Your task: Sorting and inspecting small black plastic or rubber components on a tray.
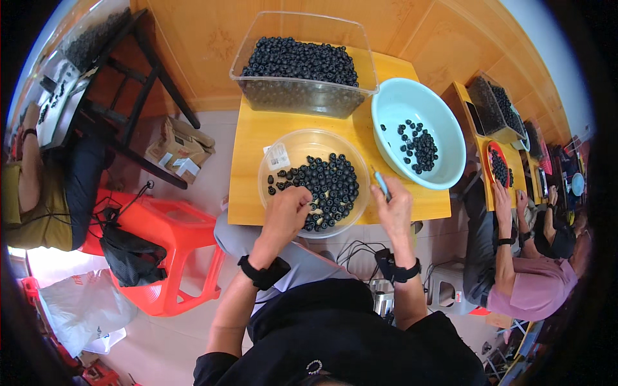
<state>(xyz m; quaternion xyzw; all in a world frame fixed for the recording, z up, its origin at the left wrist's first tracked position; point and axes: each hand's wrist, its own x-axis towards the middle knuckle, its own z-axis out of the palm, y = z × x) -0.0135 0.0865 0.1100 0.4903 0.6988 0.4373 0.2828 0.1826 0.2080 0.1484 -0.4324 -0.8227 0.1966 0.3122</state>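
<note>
The left fingers (301,195) are bunched over the dark round pieces (336,182) in the clear tray (302,145), though whether they pinch one I cannot tell. Right of them, just past the tray's rim, the right fingers (395,188) pinch a slim light-blue tool (382,184), its tip pointing away from the body. Beyond those fingers, a pale blue basin (400,103) holding more pieces stands on the yellow counter (248,177).

I have left hand (285,212) curled inward over table's (246,186) near edge, fingertips (304,197) bunched; right hand (395,206) folded in grip, toward near right corner; both forearms (233,310) angled forward.
</note>
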